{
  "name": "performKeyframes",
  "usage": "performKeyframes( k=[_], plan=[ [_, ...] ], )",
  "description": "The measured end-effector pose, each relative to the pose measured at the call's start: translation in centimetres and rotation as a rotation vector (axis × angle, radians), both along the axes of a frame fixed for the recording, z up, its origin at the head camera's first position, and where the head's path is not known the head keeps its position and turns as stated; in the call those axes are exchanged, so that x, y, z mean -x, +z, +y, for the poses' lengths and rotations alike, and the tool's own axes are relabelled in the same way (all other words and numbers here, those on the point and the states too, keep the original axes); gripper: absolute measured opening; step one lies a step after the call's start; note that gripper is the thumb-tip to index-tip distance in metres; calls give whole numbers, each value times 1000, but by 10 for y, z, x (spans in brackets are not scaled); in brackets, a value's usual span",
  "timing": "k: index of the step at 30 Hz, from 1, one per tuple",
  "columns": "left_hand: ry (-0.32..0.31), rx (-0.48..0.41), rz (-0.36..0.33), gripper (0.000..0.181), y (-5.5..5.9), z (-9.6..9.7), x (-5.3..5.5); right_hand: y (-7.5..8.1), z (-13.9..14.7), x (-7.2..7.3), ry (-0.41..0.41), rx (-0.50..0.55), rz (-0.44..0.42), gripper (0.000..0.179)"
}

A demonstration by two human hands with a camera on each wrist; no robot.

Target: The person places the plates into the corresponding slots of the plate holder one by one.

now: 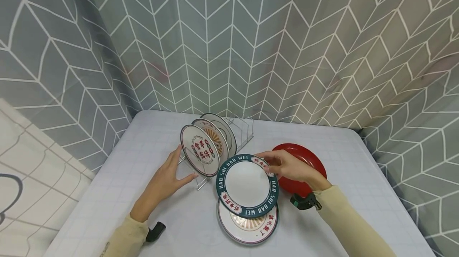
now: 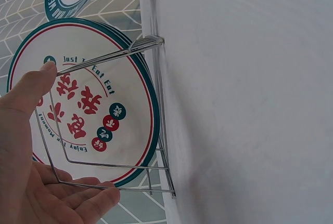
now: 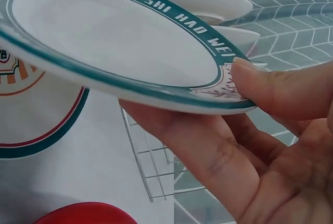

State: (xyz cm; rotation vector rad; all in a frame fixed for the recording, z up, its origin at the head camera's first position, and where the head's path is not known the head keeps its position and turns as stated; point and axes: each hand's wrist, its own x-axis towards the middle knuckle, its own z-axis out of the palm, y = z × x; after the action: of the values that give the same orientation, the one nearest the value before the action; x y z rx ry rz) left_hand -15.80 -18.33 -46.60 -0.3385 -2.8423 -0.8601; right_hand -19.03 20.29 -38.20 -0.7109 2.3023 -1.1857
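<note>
My right hand (image 1: 290, 164) pinches a white plate (image 1: 247, 183) with a green lettered rim, thumb on top and fingers beneath. In the right wrist view the plate (image 3: 130, 37) is tilted above the table. Below it in the head view lies another white plate (image 1: 247, 229) with an orange ray pattern. My left hand (image 1: 164, 177) is spread beside a wire dish rack (image 1: 202, 183); its thumb and fingers lie at the rack's end wires (image 2: 93, 164). The rack holds several plates on edge, the nearest (image 1: 199, 149) bearing red characters.
A red plate (image 1: 299, 149) lies on the table to the right, partly behind my right hand and forearm. The white table (image 1: 190, 225) meets a patterned grey curtain (image 1: 229, 50) at the back, with more curtain along both sides. The rack's far end (image 1: 247, 129) extends toward the back.
</note>
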Motion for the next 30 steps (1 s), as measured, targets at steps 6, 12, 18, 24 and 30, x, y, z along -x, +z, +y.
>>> performKeyframes(
  k=[6,12,18,24,30],
  plan=[
    [-13,-2,14,110,1,-1,0,8,8,-1,-54,51,30,47],
    [-12,-1,15,110,1,-2,0,16,13,-1,-112,53,61,45],
    [-6,-11,8,110,0,0,0,31,17,0,-141,161,96,46],
    [-18,-24,17,109,1,0,1,57,16,5,-302,295,179,51],
    [-20,-20,18,109,0,-2,0,78,2,19,-493,351,202,53]
  ],
)
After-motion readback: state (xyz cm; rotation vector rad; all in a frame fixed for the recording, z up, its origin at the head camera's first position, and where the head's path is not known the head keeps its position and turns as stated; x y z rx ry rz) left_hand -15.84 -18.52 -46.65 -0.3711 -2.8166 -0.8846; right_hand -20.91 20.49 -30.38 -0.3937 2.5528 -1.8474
